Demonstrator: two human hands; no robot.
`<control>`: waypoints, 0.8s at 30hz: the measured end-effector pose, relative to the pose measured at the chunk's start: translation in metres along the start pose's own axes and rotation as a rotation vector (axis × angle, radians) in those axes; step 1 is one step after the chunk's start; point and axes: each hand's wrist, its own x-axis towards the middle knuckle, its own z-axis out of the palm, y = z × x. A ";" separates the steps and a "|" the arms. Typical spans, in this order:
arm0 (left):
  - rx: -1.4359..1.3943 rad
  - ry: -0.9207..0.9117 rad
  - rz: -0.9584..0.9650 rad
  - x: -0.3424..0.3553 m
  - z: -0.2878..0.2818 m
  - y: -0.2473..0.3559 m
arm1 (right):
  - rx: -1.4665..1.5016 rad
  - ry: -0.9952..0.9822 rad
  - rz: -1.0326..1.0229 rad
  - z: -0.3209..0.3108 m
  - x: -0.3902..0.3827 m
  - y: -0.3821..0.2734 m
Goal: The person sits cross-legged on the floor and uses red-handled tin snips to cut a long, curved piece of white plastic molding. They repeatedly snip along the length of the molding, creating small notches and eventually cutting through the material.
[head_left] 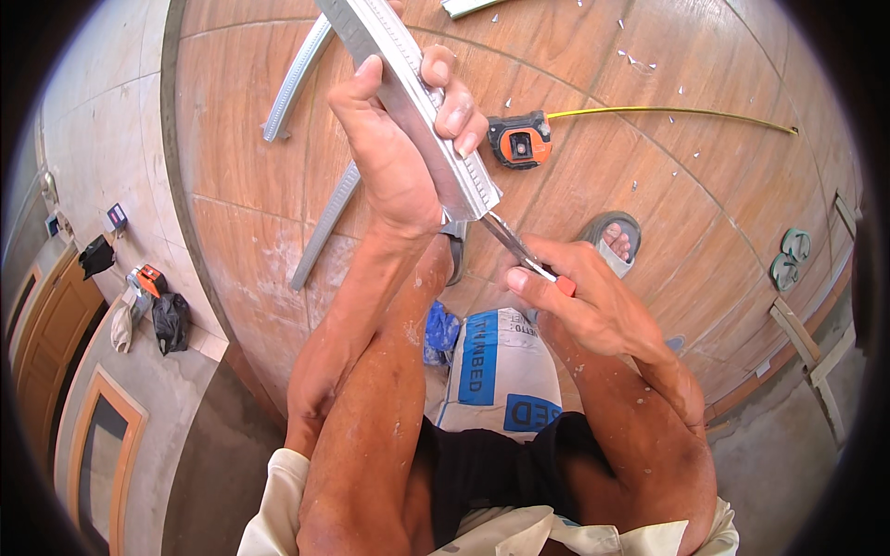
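A silver metal channel (408, 100) with a ridged edge slants up and away from me. My left hand (394, 162) is closed round it, thumb on one side and fingers over the other. At the channel's near end, my right hand (603, 292) grips metal snips (508, 241) with a red handle end showing. The blades reach the channel's cut end; whether they bite into the metal I cannot tell. Beyond my right hand, an orange and black tape measure (521, 144) lies on the floor with its yellow blade (667, 109) pulled out to the right.
Perforated metal strips (298, 79) lie on the wood-look floor tiles at left, with small metal scraps (640, 63) scattered at upper right. A white and blue sack (505, 371) and blue plastic (440, 332) sit between my legs. Green flip-flops (790, 259) lie far right; black bags (171, 322) lie left.
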 end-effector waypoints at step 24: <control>0.030 0.050 0.148 -0.002 0.005 -0.006 | -0.009 0.039 -0.028 0.004 0.001 0.001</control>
